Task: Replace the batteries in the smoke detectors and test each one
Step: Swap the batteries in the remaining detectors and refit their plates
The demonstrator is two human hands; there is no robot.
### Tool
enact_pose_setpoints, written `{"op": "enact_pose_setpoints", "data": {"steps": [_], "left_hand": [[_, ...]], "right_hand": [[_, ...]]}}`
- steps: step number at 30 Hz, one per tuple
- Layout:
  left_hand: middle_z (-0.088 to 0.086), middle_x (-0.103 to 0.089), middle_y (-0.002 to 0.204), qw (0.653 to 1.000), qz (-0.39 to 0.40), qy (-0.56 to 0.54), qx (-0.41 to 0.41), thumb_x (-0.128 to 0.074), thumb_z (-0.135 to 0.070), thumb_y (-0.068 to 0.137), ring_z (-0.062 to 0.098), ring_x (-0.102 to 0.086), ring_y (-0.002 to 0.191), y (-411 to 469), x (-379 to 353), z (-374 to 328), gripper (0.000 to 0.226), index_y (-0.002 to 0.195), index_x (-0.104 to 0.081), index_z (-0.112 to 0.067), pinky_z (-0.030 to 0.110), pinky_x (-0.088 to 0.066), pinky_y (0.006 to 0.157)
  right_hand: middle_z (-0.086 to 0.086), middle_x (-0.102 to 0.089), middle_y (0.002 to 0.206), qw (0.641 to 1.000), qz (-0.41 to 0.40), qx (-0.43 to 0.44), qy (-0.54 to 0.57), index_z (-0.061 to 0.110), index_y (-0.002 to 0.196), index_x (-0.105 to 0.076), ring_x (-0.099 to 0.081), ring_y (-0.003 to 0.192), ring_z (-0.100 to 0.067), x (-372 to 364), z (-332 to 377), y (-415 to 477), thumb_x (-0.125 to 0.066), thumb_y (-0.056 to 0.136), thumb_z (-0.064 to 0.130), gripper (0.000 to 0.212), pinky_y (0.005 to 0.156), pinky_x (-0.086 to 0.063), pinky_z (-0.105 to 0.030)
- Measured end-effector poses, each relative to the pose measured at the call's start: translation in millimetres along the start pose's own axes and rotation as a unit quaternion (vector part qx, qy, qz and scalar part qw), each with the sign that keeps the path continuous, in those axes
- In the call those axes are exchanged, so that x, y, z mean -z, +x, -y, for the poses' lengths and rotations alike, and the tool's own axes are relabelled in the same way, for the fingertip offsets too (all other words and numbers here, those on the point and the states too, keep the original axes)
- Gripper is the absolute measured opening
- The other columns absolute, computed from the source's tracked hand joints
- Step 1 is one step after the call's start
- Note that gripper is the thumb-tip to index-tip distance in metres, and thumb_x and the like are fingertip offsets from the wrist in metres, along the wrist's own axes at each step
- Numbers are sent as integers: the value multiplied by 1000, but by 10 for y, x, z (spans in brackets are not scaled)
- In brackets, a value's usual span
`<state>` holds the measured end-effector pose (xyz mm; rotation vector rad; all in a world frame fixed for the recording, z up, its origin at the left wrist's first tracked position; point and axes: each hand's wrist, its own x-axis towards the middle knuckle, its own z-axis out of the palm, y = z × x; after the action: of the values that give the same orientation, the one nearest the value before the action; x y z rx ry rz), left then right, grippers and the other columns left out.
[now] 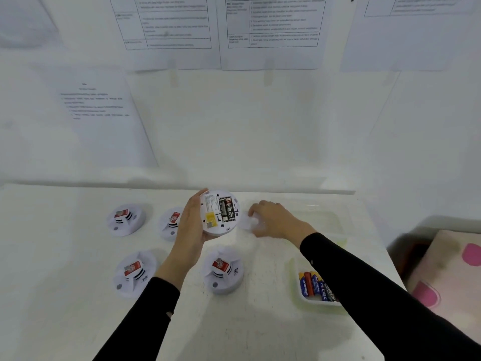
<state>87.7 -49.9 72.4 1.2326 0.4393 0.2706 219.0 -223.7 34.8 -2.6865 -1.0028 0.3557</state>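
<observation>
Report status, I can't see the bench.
Left hand holds round white smoke detector, two black batteries seated. Right hand on white cover. Nothing in the way.

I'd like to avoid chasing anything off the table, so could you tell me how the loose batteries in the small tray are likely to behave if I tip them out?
The batteries are smooth cylinders, so they would probably roll on the flat table. Inside the tray they lie packed side by side, so its walls likely hold them. They look rigid, not fragile.
</observation>
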Motion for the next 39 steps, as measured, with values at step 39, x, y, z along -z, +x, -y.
{"op": "enact_pose_setpoints", "data": {"steps": [39], "left_hand": [[14, -71, 116, 970, 163, -91, 158, -22, -58, 102, 24, -70, 93, -84, -490, 347, 63, 128, -61, -17, 36, -55, 78]], "right_hand": [[14, -49, 132, 965, -113, 166, 169, 35, 108, -71, -39, 124, 0, 610, 63, -870, -70, 86, 30, 22, 100, -28, -11]]}}
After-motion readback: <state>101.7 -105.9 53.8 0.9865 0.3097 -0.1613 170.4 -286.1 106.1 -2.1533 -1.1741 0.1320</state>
